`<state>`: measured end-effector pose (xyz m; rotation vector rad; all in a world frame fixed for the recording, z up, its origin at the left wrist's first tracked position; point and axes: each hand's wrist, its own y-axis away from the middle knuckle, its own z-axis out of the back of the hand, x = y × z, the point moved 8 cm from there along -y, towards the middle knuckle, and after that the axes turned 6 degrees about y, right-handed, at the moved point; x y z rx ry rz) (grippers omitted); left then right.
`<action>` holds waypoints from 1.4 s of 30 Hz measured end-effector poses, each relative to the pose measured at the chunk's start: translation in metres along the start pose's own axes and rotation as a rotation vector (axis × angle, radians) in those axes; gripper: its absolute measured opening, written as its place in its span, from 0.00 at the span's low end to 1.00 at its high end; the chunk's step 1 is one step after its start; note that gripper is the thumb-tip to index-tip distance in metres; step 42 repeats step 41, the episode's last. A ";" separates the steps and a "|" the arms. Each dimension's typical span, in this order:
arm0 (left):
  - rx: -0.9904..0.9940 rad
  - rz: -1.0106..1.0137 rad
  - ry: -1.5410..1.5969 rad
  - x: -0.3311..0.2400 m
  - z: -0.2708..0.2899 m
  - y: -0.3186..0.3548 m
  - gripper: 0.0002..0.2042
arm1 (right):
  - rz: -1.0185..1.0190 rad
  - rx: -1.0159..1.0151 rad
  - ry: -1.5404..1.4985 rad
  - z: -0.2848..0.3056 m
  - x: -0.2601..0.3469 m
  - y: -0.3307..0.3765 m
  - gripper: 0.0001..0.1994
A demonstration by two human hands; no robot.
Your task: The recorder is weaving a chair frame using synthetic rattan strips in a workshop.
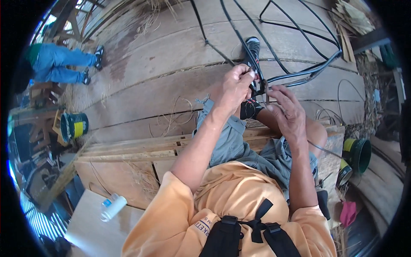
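Black chest strap [252, 227], green-yellow cans [73, 126]

one head-worn fisheye view looked steeply down from close above the person's chest, facing forward over both forearms to the plank floor [162, 73]; edges bent and darkened toward its round rim.

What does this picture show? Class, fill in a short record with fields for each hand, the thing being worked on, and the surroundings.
Left hand: fingers pinch a thin strand at a joint of the black wire frame
Right hand: beside the same joint, fingers touching the strand
Seat: low wooden bench
Floor: wide wooden planks
Nearby: green bucket, plastic bottle, another person's legs in blue trousers
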<state>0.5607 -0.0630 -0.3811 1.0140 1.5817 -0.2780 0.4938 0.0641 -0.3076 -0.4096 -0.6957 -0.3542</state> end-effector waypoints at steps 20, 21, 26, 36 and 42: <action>0.489 -0.029 -0.633 0.021 -0.008 -0.050 0.15 | -0.974 -0.180 -1.159 -0.077 -0.119 0.042 0.03; 0.485 -0.044 -0.594 0.023 -0.008 -0.049 0.15 | -0.963 -0.176 -1.231 -0.082 -0.125 0.042 0.03; 0.472 0.168 -0.338 0.011 -0.015 -0.030 0.15 | -0.914 0.012 -1.552 -0.088 -0.128 0.040 0.05; 0.373 0.247 -0.686 0.012 -0.020 -0.027 0.13 | -1.034 0.062 -1.615 -0.127 -0.113 0.044 0.05; 0.394 0.314 -0.785 0.015 -0.020 -0.028 0.12 | -1.033 -0.005 -1.829 -0.130 -0.109 0.046 0.05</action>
